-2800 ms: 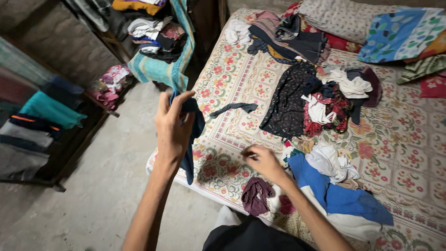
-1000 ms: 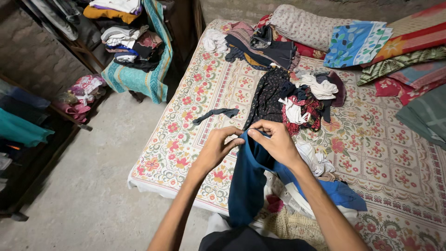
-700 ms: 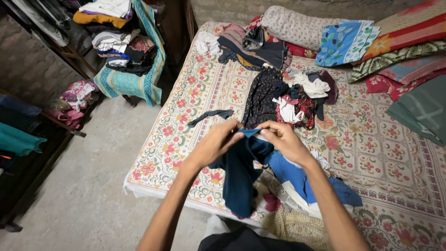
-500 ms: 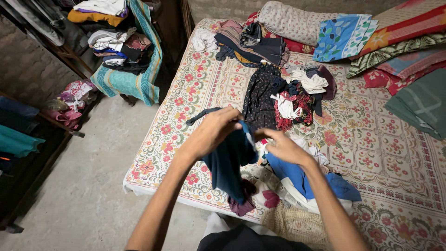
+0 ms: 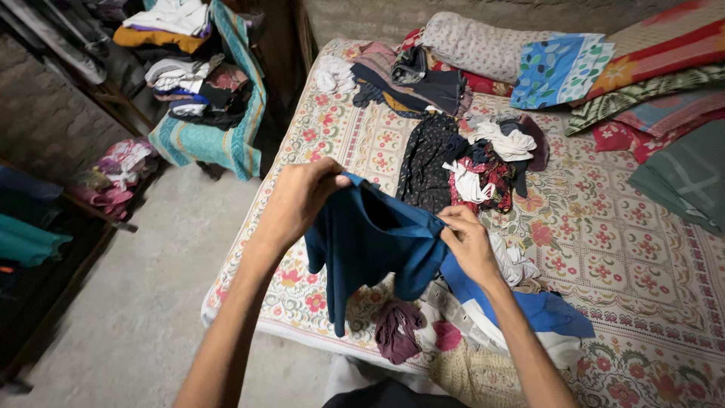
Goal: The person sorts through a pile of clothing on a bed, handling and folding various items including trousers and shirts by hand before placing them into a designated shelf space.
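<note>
We hold the dark blue garment [image 5: 370, 238] by its upper hem: the left hand [image 5: 302, 198] is closed, pinching the hem corner at 10 o'clock of the cloth, and the right hand [image 5: 467, 240] pinches the opposite corner at 3 o'clock, so the hem runs taut between the two grips. The garment hangs in the air above the near edge of the bed [image 5: 649, 249], its lower part drooping in loose folds. We judge it light, soft and limp, with no stiffness of its own; it should be gripped at hems or seams, where the doubled cloth resists slipping. At 6 o'clock below it lies a crumpled maroon cloth [image 5: 396, 332], and at 4 o'clock a brighter blue cloth [image 5: 544, 310] over white pieces. The floral printed bedsheet carries a mixed clothing pile [image 5: 483, 162] at 1 o'clock. At 11 o'clock, folded clothes [image 5: 192, 72] are stacked over a teal striped cloth.
</note>
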